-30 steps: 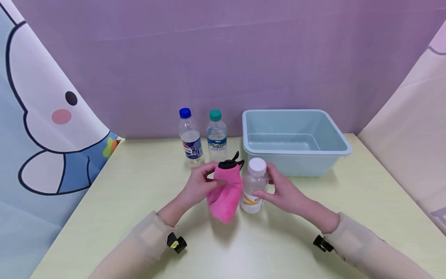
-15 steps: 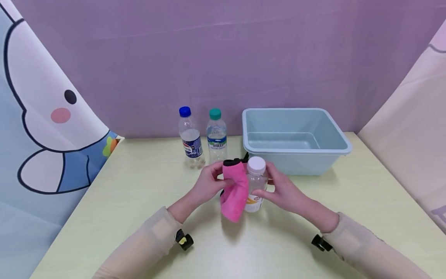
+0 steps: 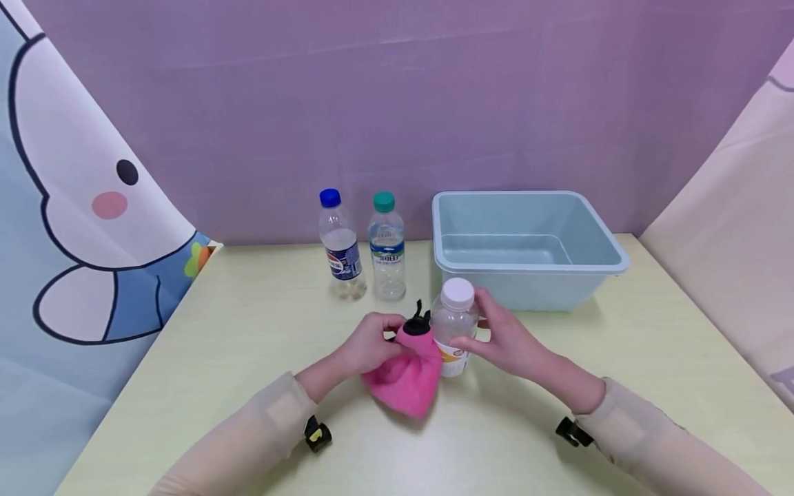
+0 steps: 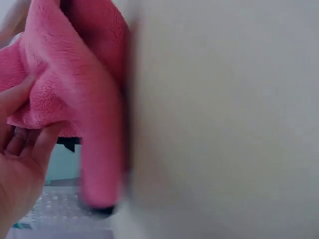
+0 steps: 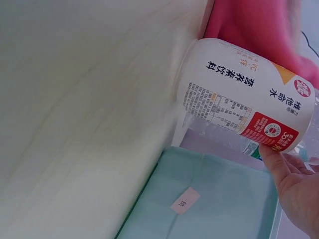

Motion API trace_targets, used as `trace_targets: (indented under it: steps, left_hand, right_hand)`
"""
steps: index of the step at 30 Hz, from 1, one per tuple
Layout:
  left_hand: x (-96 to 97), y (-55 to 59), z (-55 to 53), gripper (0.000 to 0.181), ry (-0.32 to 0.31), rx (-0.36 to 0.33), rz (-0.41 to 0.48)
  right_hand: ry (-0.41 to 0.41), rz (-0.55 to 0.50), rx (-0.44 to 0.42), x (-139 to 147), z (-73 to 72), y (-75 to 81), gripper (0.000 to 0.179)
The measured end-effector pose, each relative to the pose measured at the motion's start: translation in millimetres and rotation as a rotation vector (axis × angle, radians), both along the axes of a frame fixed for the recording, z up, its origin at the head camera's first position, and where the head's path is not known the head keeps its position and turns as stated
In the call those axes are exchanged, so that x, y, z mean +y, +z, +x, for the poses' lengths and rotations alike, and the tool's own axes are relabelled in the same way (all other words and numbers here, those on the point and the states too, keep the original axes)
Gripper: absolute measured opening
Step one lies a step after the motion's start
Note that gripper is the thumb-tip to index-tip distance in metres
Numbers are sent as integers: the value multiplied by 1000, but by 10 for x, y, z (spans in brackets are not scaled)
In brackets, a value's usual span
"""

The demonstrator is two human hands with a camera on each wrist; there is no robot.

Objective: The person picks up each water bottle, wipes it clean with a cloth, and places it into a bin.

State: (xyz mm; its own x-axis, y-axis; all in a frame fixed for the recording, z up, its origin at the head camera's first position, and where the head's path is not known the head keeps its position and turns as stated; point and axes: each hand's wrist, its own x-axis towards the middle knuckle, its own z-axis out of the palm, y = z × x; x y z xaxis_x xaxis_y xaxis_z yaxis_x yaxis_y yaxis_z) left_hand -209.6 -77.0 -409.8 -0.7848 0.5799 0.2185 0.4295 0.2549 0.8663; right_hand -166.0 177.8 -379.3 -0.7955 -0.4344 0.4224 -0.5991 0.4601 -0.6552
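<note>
Left hand (image 3: 372,344): thumb and fingers closed in a pinch on a pink plush cloth (image 3: 406,386). The cloth has a black-trimmed opening and black ties at its upper end; below the pinch it hangs in loose folds toward the tabletop (image 3: 198,406). Whether its lower end rests there cannot be told.

Right hand (image 3: 511,344): fingers spread to the bottle's width and curved round its right side, thumb at the front. It has hold of a clear vitamin-drink bottle with a white cap (image 3: 457,295), upright; white label (image 5: 239,89) with an orange patch and a red panel.

Position: cloth and bottle side by side, cloth on the left, about midway between the left and right edges of the tabletop and well in from its far edge. The cloth overlaps the bottle's left side in the head view; contact between them cannot be confirmed.

Toward the far edge, left of centre: Pepsi bottle (image 3: 344,265) with blue cap and, just right of it, a clear water bottle (image 3: 387,255) with green cap, both upright. Light-blue plastic bin (image 3: 527,286) near the far edge, toward the far right corner; small white sticker (image 5: 185,200) on its wall.
</note>
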Motion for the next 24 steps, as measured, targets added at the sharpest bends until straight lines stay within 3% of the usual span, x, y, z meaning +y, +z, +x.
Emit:
trace_targets:
  steps: [5,13,19,24]
  left_hand:
    - [-1,-33,26,18,-14,2,-44]
    - [2,43,49,20,17,-20,16]
    - [43,224,42,22,40,-54,152]
    - [70,374,34,21,46,-22,234]
  right_hand:
    - [-9,0,-2,-1,2,7,71]
    - [0,9,15,-1,-1,-13,71]
    - [1,17,8,11,-8,-16,71]
    - [4,25,-1,11,-16,-21,69]
